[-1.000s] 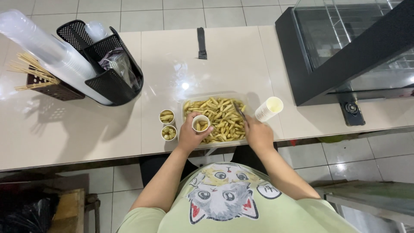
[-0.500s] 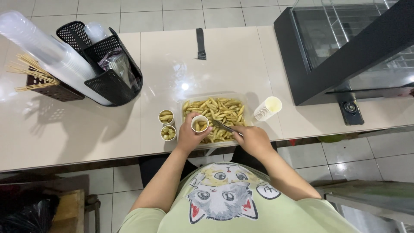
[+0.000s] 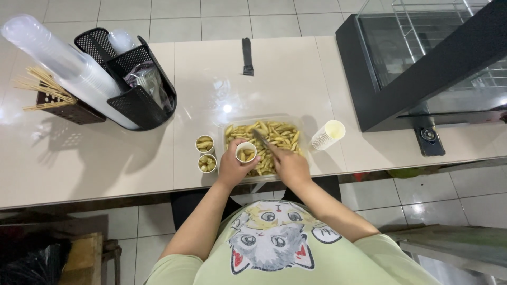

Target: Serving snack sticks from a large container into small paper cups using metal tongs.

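Fingers of my left hand point(image 3: 231, 168) wrap closed around a small paper cup point(image 3: 246, 152), held upright over the near edge of a clear tray point(image 3: 226, 124) of fries point(image 3: 280, 136). My right hand point(image 3: 290, 165) is clenched on tongs point(image 3: 261, 139), whose tips reach into the fries just beside the cup; whether they pinch a fry I cannot tell from this height. The cup is white and already holds a few pale yellow fries. Left of the tray stand two filled cups point(image 3: 206, 153), touching each other. A stack of empty cups point(image 3: 328, 134) lies on its side to the right. At far left, a black mesh holder point(image 3: 135, 96) carries clear plastic lids point(image 3: 50, 55) and wooden skewers point(image 3: 39, 88).
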